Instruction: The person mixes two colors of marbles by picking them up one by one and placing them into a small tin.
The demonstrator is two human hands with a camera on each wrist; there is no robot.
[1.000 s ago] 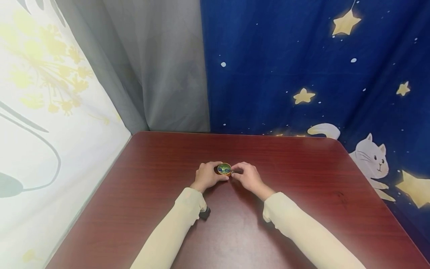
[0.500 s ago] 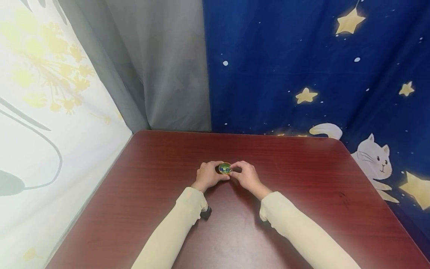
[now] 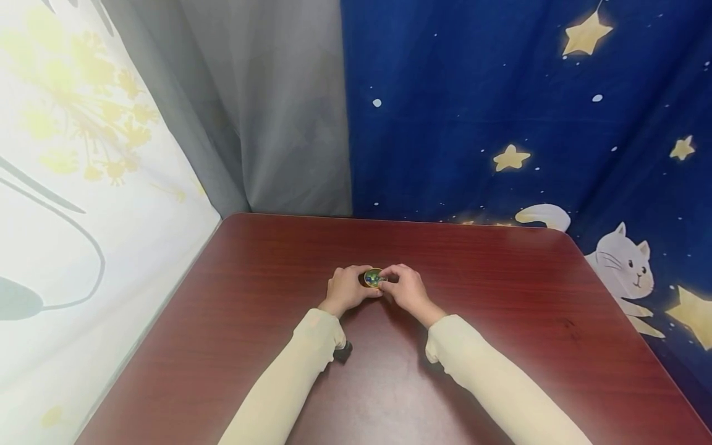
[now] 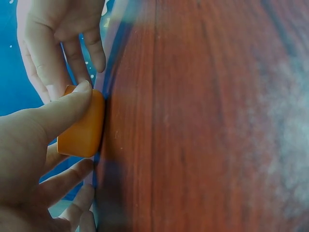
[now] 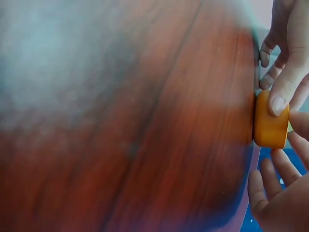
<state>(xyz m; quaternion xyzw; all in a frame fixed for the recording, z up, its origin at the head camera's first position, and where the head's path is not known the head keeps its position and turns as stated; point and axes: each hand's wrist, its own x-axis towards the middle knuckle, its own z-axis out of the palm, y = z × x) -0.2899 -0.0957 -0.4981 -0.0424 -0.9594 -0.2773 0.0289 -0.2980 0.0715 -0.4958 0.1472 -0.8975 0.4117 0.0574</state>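
Note:
A small round orange cup (image 4: 82,130) stands on its base on the table, with green and blue glossy contents (image 3: 371,279) showing in its open top. My left hand (image 3: 347,288) grips it from the left, thumb on the near wall and fingers round the far side. My right hand (image 3: 410,290) is at the right rim, thumb and index finger bent towards each other over the contents. They seem to pinch a small dark thing, mostly hidden by the fingertips. In the right wrist view the other right fingers (image 5: 270,176) are spread loosely beside the orange wall.
A dark red wood-grain table (image 3: 278,253) lies under both hands. A small black object (image 3: 343,352) shows at the left cuff. Behind the table hang a grey curtain (image 3: 295,111) and a blue one with stars (image 3: 439,123); a white patterned cloth (image 3: 139,247) hangs at the left.
My right hand has moved a little left, so its fingertips now reach over the cup's right rim. The left hand keeps its grip. The whole head view has shifted slightly.

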